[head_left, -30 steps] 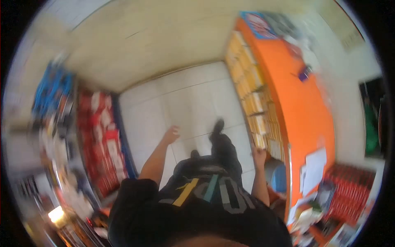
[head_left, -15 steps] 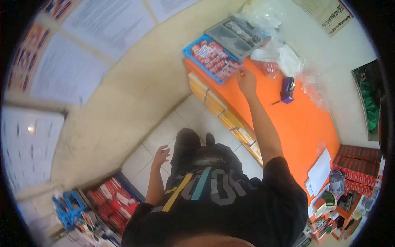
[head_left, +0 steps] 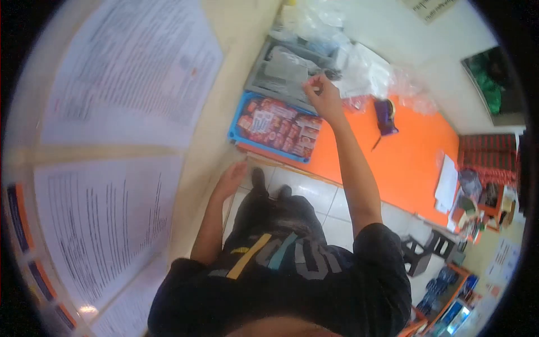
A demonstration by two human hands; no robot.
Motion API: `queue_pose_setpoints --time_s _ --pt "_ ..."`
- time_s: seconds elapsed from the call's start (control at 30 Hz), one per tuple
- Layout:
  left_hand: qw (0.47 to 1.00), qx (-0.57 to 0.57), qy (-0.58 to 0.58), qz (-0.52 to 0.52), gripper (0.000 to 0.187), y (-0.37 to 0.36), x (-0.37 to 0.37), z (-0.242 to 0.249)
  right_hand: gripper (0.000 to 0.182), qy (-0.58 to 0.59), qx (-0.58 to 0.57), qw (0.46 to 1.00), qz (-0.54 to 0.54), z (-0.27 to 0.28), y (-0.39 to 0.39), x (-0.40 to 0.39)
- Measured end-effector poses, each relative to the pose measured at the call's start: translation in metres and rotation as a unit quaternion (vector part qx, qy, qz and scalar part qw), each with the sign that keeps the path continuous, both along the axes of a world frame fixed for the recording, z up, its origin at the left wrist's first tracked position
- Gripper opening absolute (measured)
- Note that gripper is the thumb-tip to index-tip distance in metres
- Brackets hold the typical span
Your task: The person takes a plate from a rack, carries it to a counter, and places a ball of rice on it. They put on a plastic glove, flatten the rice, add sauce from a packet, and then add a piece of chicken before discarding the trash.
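Note:
My right hand (head_left: 324,96) is over the near edge of a grey divided tray (head_left: 255,84), its fingers curled in a pinch. Whatever it may hold is too small to make out. Beyond the fingertips, a clear plastic bag (head_left: 286,66) lies in the tray. Just below stands a blue-rimmed tray (head_left: 233,132) filled with red-wrapped small packs (head_left: 278,128). My left hand (head_left: 231,178) hangs low beside the wall, a little blurred, fingers stretched out and touching nothing I can see.
On the orange table (head_left: 415,151) a purple tape dispenser (head_left: 386,117) stands right of my right forearm. Crumpled clear plastic (head_left: 365,70) lies against the back wall. Stacked red boxes (head_left: 487,157) and papers (head_left: 446,182) sit at the far right end. Printed sheets (head_left: 106,224) cover the left wall.
My right hand has moved from the edge of the blue-rimmed tray to above the grey tray. My left hand is raised closer to the table. The view has turned and shifted toward the left wall.

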State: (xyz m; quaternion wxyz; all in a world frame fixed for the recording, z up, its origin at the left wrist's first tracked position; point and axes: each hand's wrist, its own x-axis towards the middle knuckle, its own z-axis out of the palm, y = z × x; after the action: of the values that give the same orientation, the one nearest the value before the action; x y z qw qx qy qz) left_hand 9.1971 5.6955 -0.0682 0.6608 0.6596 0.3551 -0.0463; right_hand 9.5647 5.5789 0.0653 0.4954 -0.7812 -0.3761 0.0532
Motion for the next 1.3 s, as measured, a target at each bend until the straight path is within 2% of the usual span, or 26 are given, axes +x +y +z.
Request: queue_pose_setpoints --time_s 0.03,0.07,0.1,0.13,0.2,0.3,0.37,0.4,0.43,0.53,0.63,0.73,0.83,0.87,0.93,0.97,1.03,1.07,1.13,1.17,1.27,1.3 --pt "0.998 -0.041 -0.051 -0.011 0.038 0.003 0.027 0.018 0.019 0.132 0.079 0.988 0.018 0.005 -0.011 -0.005" --pt "0.991 -0.08 -0.103 -0.023 0.038 0.006 0.058 0.032 0.019 0.254 0.165 0.952 0.035 0.01 -0.023 -0.008" --pt "0.982 -0.086 -0.168 0.018 0.04 0.004 0.089 0.042 0.02 0.299 0.222 0.927 0.048 0.014 -0.039 -0.013" --pt "0.967 -0.094 -0.229 0.058 0.042 -0.001 0.118 0.054 0.022 0.316 0.229 0.921 0.016 0.022 -0.057 -0.024" --pt "0.925 -0.097 -0.356 0.096 0.049 -0.016 0.176 0.11 0.024 0.345 0.249 0.904 -0.043 0.038 -0.089 -0.045" --pt "0.89 -0.266 -0.369 -0.026 0.039 -0.032 0.234 0.147 0.023 0.363 0.268 0.889 -0.076 0.037 -0.139 -0.066" --pt "0.936 -0.148 -0.267 -0.178 0.03 -0.039 0.258 0.153 0.018 0.364 0.261 0.886 -0.12 0.041 -0.177 -0.081" --pt "0.94 -0.083 -0.216 -0.252 0.027 -0.05 0.268 0.156 0.015 0.358 0.246 0.887 -0.155 0.044 -0.2 -0.085" --pt "0.944 -0.071 -0.231 -0.227 0.02 -0.076 0.269 0.171 0.012 0.353 0.23 0.887 -0.189 0.044 -0.225 -0.089" --pt "0.938 -0.049 -0.165 -0.301 0.019 -0.149 0.27 0.203 0.007 0.329 0.246 0.877 -0.248 0.027 -0.311 -0.099" --pt "0.911 -0.036 -0.217 -0.349 0.017 -0.236 0.278 0.185 0.014 0.304 0.322 0.858 -0.261 0.021 -0.4 -0.113" --pt "0.9 -0.093 -0.212 -0.37 0.015 -0.335 0.288 0.178 0.024 0.355 0.383 0.809 -0.27 0.035 -0.5 -0.136" --pt "0.891 -0.113 -0.203 -0.39 0.01 -0.448 0.294 0.191 0.037 0.181 0.363 0.807 -0.429 0.039 -0.59 -0.158" --pt "0.886 -0.111 -0.198 -0.404 0.01 -0.485 0.293 0.195 0.038 0.081 0.296 0.798 -0.518 0.045 -0.619 -0.169" --pt "0.878 -0.102 -0.184 -0.431 0.011 -0.556 0.29 0.205 0.041 -0.107 0.138 0.727 -0.664 0.056 -0.667 -0.196" --pt "0.859 -0.102 -0.2 -0.459 0.012 -0.594 0.285 0.213 0.046 -0.12 0.162 0.733 -0.649 0.06 -0.684 -0.21" --pt "0.817 -0.103 -0.223 -0.522 0.016 -0.666 0.271 0.225 0.04 -0.047 0.101 0.787 -0.607 0.092 -0.703 -0.22" --pt "0.794 -0.106 -0.237 -0.55 0.019 -0.697 0.27 0.212 0.037 -0.005 0.073 0.809 -0.584 0.104 -0.716 -0.225" --pt "0.742 -0.117 -0.271 -0.602 0.025 -0.76 0.274 0.177 0.03 0.117 0.143 0.783 -0.594 0.087 -0.764 -0.23" --pt "0.728 -0.071 -0.259 -0.631 0.031 -0.785 0.278 0.177 0.027 0.17 0.178 0.768 -0.591 0.079 -0.79 -0.228" --pt "0.713 -0.085 -0.196 -0.668 0.03 -0.866 0.291 0.18 0.02 0.168 0.291 0.661 -0.671 0.061 -0.873 -0.235" --pt "0.732 -0.112 -0.186 -0.646 0.03 -0.897 0.295 0.18 0.018 0.169 0.274 0.654 -0.685 0.056 -0.905 -0.237"
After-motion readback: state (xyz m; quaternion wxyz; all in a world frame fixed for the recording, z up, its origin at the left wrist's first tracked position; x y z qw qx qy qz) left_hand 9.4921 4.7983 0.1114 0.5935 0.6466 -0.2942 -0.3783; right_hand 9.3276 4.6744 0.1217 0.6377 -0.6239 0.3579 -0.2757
